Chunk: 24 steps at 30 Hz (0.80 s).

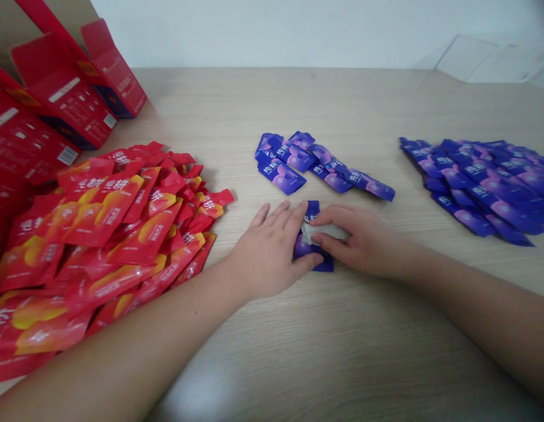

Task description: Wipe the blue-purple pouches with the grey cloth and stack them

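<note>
A purple sachet (313, 207) lies flat on the table between my hands, with its middle partly covered. My left hand (272, 252) rests palm down at its left side, fingers spread, the thumb lying across the lower part of the sachet. Pinched between the thumb and fingers of my right hand (370, 241) is a folded whitish wipe (332, 232), pressed against the sachet's face; whether it is paper or cloth I cannot tell. Just beyond my hands, several purple sachets (283, 176) form a small loose group.
A large heap of red sachets (117, 211) fills the left side. Behind it stand open red boxes (111, 70). To the right is a bigger pile of purple sachets (482, 181). A clear plastic object (467, 57) sits at the back right by the wall.
</note>
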Tool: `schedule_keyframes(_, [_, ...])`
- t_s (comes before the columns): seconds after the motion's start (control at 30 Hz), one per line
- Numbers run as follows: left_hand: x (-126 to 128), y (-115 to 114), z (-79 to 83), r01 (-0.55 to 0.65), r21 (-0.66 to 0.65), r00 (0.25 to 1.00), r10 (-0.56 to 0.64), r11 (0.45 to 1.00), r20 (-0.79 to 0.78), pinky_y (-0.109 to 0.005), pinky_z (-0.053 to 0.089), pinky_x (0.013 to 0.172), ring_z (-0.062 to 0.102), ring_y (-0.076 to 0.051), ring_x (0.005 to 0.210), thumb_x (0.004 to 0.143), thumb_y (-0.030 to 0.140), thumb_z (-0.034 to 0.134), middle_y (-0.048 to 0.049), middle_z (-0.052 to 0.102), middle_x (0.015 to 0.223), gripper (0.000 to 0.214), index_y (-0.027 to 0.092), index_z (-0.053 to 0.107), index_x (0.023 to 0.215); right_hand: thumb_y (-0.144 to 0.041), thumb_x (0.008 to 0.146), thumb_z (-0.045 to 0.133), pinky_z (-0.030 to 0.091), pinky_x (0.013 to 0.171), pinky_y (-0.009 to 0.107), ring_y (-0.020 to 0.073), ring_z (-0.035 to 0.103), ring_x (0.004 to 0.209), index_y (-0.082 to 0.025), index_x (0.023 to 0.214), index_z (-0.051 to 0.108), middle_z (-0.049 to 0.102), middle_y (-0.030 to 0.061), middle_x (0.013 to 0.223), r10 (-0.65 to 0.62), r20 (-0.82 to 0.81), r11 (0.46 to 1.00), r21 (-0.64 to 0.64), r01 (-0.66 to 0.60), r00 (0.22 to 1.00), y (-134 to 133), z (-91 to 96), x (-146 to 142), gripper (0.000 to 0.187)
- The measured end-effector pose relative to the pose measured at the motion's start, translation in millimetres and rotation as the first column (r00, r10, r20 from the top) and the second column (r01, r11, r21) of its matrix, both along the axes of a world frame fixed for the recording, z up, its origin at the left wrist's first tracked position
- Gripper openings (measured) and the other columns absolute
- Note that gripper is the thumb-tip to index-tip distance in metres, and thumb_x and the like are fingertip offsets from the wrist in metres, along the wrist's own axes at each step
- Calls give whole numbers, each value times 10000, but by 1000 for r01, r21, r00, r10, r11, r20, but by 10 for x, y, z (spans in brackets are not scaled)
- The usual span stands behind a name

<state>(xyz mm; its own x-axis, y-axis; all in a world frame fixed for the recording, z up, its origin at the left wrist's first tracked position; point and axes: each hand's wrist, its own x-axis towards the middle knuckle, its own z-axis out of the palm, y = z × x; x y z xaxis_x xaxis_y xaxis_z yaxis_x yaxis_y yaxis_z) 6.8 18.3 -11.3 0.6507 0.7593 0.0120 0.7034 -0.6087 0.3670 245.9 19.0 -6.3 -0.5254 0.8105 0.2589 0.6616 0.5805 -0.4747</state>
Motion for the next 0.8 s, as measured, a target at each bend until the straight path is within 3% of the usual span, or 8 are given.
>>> schedule_keyframes(0.17, [31,-9,13,-28,-11,999,28,1000,16,-637,131,1369,245,-378,1693,1020,600,633,-196,298,1802,1011,136,117,1756,-369,1031,695,596,977,507,307,748,1106,-280,1214,717,794,81,1184,-87,-81,996,31,89,993,-49,-25,23,205])
schedule_keyframes(0.27, [29,-16,27,-28,-22,999,29,999,43,-663,142,1359,235,-373,1697,1008,549,658,-174,279,1813,1001,185,103,1758,-330,1025,703,600,979,467,282,739,1113,-282,1190,725,792,71,1166,72,-94,996,51,-67,993,-80,27,18,173])
schedule_keyframes(0.37, [23,-18,34,1,-29,997,1,1000,74,-689,146,1349,262,-352,1692,994,493,670,-174,286,1810,1037,209,30,1760,-275,1011,717,579,1028,446,267,713,1150,-270,1121,747,774,66,1169,191,1,981,26,-191,982,-101,88,-35,114])
schedule_keyframes(0.53, [17,-9,70,3,-75,997,3,997,80,-679,143,1356,322,-336,1671,966,532,716,-200,375,1768,1165,177,-67,1751,-257,1019,701,560,1061,459,268,687,1149,-242,1095,761,741,83,1154,120,100,992,29,-124,988,-105,97,-114,97])
schedule_keyframes(0.7, [16,12,89,11,-75,999,-7,997,53,-675,133,1359,311,-360,1673,961,575,721,-199,294,1801,1138,190,4,1756,-279,1029,682,567,1059,485,300,683,1206,-250,1140,730,748,92,1195,41,85,998,50,-46,995,-45,48,-69,124])
schedule_keyframes(0.8, [11,18,69,13,-74,999,-9,997,51,-672,123,1359,331,-367,1664,952,595,725,-222,282,1799,1185,167,-34,1755,-318,1043,663,595,990,495,313,707,1139,-243,1160,717,738,112,1191,-39,99,996,79,31,994,24,14,-29,149])
